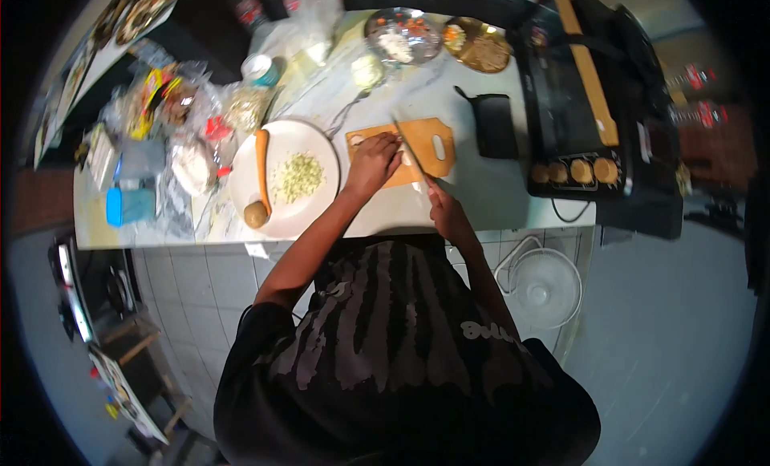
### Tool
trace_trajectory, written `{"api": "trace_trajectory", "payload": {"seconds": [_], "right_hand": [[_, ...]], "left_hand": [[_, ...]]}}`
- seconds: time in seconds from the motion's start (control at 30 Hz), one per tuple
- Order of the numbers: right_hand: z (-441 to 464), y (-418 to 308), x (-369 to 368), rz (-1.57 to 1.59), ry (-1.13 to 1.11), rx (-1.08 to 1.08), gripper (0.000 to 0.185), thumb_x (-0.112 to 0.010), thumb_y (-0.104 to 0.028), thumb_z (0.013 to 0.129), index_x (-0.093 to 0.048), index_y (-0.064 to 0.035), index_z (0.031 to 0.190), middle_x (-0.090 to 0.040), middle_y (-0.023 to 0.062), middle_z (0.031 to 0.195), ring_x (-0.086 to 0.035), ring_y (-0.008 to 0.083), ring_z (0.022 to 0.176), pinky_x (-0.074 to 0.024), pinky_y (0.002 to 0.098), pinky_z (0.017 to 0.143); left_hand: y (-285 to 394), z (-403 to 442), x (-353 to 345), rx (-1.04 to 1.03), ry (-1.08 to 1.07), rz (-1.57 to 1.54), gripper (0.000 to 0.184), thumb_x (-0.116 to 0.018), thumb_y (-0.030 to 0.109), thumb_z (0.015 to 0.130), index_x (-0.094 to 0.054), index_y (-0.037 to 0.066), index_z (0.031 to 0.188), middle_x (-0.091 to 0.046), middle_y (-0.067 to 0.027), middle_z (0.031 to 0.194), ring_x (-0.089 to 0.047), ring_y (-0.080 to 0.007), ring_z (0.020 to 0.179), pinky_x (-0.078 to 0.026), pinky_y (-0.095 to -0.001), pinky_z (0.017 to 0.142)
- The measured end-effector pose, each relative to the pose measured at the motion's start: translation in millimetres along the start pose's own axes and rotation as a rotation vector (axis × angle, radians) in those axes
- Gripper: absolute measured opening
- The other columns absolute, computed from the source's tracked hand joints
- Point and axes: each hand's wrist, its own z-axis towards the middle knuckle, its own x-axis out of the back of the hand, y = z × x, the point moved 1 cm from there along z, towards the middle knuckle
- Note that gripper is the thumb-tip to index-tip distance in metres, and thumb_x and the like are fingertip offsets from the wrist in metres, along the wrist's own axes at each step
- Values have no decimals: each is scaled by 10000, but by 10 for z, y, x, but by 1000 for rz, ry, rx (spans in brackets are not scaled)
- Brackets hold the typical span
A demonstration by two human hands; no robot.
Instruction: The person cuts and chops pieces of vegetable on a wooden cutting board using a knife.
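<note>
On a small wooden cutting board [385, 181] my left hand [374, 163] presses a pale piece of food [406, 156], its fingers curled beside the blade. Most of that piece is hidden, and its kind cannot be made out. My right hand [447, 212] grips the handle of a kitchen knife [411, 151], whose blade lies slantwise across the board, close to the left fingertips. To the left of the board is a large white plate [277, 135] with a heap of chopped pale-green pieces [298, 177] and a wooden pestle [261, 173] on it.
At the back are a metal plate of chopped food [403, 37], another dish [485, 50] and a pale round vegetable [367, 71]. A black pouch-like item [493, 125] lies right of the board, before a black stove [561, 89]. Bags and a blue container [131, 207] crowd the left.
</note>
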Motion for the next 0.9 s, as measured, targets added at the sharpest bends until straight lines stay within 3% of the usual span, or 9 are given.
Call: {"api": "trace_trajectory", "payload": {"seconds": [0.13, 0.17, 0.33, 0.4, 0.53, 0.6, 0.7, 0.77, 0.9], "right_hand": [[153, -123, 42, -44, -45, 44, 421, -377, -245, 1069, -497, -46, 1420, -581, 258, 1321, -532, 392, 1280, -415, 403, 1052], [234, 242, -8, -138, 29, 271, 459, -357, -306, 1080, -442, -131, 1497, -468, 34, 666, -453, 107, 560, -432, 305, 573], [80, 219, 262, -185, -142, 117, 450, -354, -285, 1081, -450, -118, 1488, -603, 124, 862, -515, 186, 615, -481, 332, 659], [111, 4, 326, -135, -200, 112, 440, -366, -267, 1074, -446, -110, 1478, -560, 258, 1343, -525, 439, 1249, -433, 424, 1009], [249, -2, 521, -129, -261, 399, 433, -368, -257, 1074, -445, -124, 1479, -579, 269, 1298, -551, 465, 1186, -456, 435, 959], [315, 90, 592, -139, -338, 305, 432, -369, -248, 1074, -449, -102, 1473, -551, 256, 1359, -525, 446, 1248, -438, 427, 989], [408, 239, 694, -162, -374, 285, 440, -382, -248, 1075, -447, -86, 1478, -661, 196, 1157, -664, 348, 1019, -490, 385, 857], [386, 124, 761, -42, -490, 184, 451, -395, -266, 1076, -449, -92, 1489, -560, 60, 793, -554, 153, 663, -458, 308, 638], [405, 196, 816, 171, -513, 116, 460, -408, -285, 1076, -447, -99, 1495, -331, -31, 683, -321, 66, 563, -340, 253, 512]], "left_hand": [[63, -60, -67, 54, 28, 53, 215, -688, 85, 831, -680, -25, 1015, -678, -163, 1095, -625, -335, 1085, -496, -420, 949], [62, -95, -110, 92, 39, 63, 236, -678, 92, 850, -685, -25, 1055, -680, -159, 1133, -619, -324, 1131, -492, -413, 981], [201, -151, -100, 201, 91, 172, 249, -668, 94, 878, -702, -18, 1097, -690, -145, 1179, -611, -282, 1204, -501, -374, 1016], [234, -195, -143, 248, 139, 157, 218, -689, 103, 861, -719, -10, 1045, -706, -139, 1136, -632, -286, 1175, -528, -369, 980], [348, -221, -110, 295, 196, 231, 206, -706, 117, 848, -727, -8, 1011, -712, -141, 1110, -650, -288, 1147, -544, -362, 952], [432, -251, -111, 356, 276, 211, 166, -711, 116, 845, -725, -11, 950, -714, -151, 1075, -672, -290, 1097, -553, -363, 927], [435, -259, -131, 384, 353, 218, 122, -732, 101, 833, -702, -17, 841, -714, -150, 1001, -700, -289, 1000, -571, -362, 857], [455, -236, -122, 394, 341, 246, 127, -735, 104, 827, -686, -12, 843, -707, -144, 986, -692, -289, 1006, -569, -364, 851], [467, -206, -107, 414, 413, 292, 135, -733, 99, 796, -666, 2, 863, -678, -129, 897, -684, -300, 891, -569, -362, 765]]}}
